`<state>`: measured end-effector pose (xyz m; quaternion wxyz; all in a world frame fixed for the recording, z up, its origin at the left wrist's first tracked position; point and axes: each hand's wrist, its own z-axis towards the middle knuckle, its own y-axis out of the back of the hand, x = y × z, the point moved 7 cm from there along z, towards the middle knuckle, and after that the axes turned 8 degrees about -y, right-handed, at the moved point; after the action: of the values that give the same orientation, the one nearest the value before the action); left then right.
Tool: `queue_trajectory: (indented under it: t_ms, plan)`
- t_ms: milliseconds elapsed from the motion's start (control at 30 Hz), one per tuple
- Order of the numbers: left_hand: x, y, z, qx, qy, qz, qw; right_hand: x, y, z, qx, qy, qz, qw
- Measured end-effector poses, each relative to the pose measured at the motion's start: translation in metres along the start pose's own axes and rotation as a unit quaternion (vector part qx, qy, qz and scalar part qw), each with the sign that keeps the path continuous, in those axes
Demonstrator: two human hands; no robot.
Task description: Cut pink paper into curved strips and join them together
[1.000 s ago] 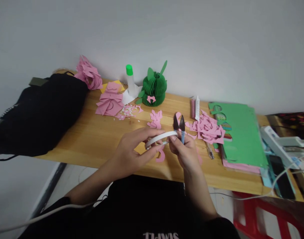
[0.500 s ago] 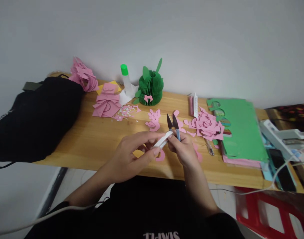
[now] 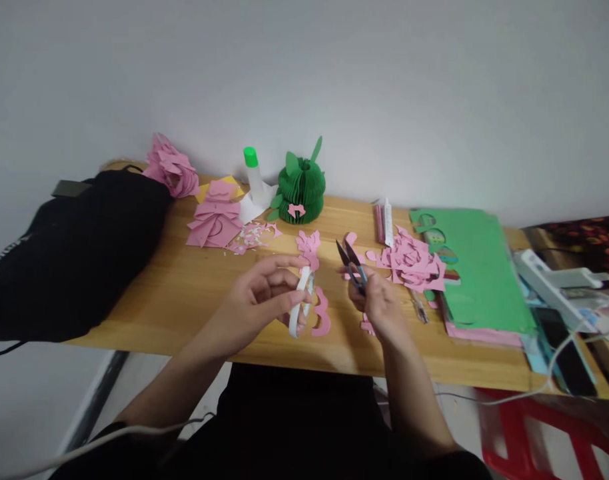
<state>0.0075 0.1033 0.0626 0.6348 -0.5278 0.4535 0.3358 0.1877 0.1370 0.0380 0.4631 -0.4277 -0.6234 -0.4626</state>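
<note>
My left hand (image 3: 264,293) is closed round a narrow roll of white tape (image 3: 295,319), held on edge above the table. In my right hand (image 3: 379,303) are small thread snips (image 3: 352,260), their dark blades apart and pointing up and away from me. Curvy pink paper cutouts (image 3: 321,313) lie just right of the tape, and more pink cutouts (image 3: 308,245) are behind it. Farther back stands a green pleated paper figure (image 3: 302,193) with leaf shapes and a small pink paper bow (image 3: 296,211) on its front.
A glue bottle with a green cap (image 3: 253,177) stands behind pink paper scraps (image 3: 214,223). To the right are a scrap pile (image 3: 412,260), green sheets (image 3: 484,273), a power strip (image 3: 554,287) and a phone (image 3: 567,353). A black bag (image 3: 79,260) covers the left end.
My hands have moved apart. The tape roll has been turned more upright and shifted left and down, while the snips have moved away from it to the right.
</note>
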Motion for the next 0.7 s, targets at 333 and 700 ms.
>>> queue_trajectory:
  t_ms: [333,700]
  plan:
    - [-0.008,-0.010,0.004,0.045,-0.005,0.072,0.996,0.051,-0.001,-0.015,0.064,0.086,-0.209,0.972]
    - [-0.006,-0.009,0.001,0.035,0.014,0.105,0.994,0.052,-0.002,-0.014,0.069,0.068,-0.190,0.977]
